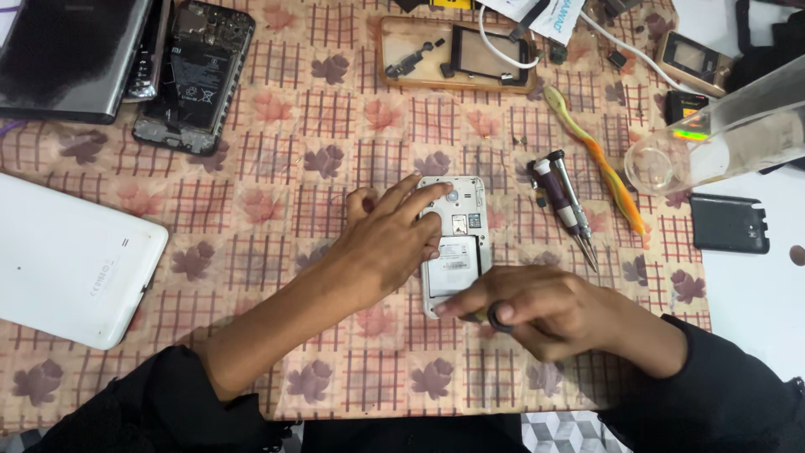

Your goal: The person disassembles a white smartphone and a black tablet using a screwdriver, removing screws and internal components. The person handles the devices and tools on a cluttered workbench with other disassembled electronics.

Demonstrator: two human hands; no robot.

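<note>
A small white phone (pixel 457 243) lies face down with its back cover off, in the middle of a patterned cloth (pixel 277 168). My left hand (pixel 390 239) rests on the phone's left side, fingers spread, the index fingertip near the camera hole at the top. My right hand (pixel 528 306) sits at the phone's lower edge, fingers pinched around a thin tool whose tip touches the bottom corner; a dark ring shows on one finger.
A screwdriver (pixel 563 205) and a yellow-orange pry tool (pixel 599 164) lie right of the phone. An opened dark phone (pixel 194 75) and a laptop (pixel 67 54) are at top left, a white tablet (pixel 71 260) at left, a parts tray (pixel 457 54) above, a black battery (pixel 729 223) at right.
</note>
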